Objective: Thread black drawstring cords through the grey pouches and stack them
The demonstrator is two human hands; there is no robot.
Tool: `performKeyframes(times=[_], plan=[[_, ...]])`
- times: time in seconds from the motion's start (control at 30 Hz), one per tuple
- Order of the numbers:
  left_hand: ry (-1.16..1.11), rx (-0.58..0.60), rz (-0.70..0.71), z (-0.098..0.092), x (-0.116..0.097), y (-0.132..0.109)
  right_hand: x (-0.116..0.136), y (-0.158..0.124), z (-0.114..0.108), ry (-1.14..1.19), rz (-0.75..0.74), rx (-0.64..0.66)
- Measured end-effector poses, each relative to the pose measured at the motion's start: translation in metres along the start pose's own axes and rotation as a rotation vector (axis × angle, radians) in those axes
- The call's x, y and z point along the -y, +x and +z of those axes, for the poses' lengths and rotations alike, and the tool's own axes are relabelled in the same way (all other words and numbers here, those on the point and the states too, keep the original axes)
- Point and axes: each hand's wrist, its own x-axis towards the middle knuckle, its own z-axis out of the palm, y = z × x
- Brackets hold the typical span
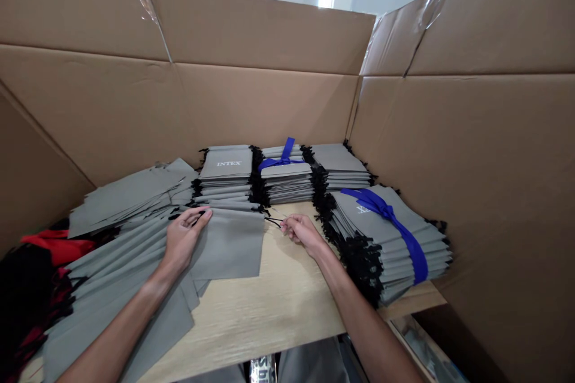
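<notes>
Table (269,305): your bundling looks partly done.
Loose pouches (112,275): along the left edge, seemingly remaining.
Ribboned bundles (381,233): two, right and far edges, apparently finished.
Bare stacks (227,172): two, far edge, no ribbon visible.
Pouch (229,245): between side edges; your left hand (186,230) clamps its top.
Cord (273,222): your right hand's (300,232) fingers pinch it.

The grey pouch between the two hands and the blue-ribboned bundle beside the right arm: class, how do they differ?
The pouch looks like a single flat piece; the bundle is a thick stack. A blue ribbon wraps the bundle; none wraps the pouch. The pouch's visible face is plain, while the bundle's top shows white lettering. Both are grey with black cords.
</notes>
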Motion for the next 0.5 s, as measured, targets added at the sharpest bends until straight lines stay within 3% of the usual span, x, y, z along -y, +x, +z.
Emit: performKeyframes(times=[0.5], plan=[[0.028, -0.002, 0.019, 0.0002, 0.0005, -0.0013, -0.0061, 0.0017, -0.0028, -0.017, -0.047, 0.002]])
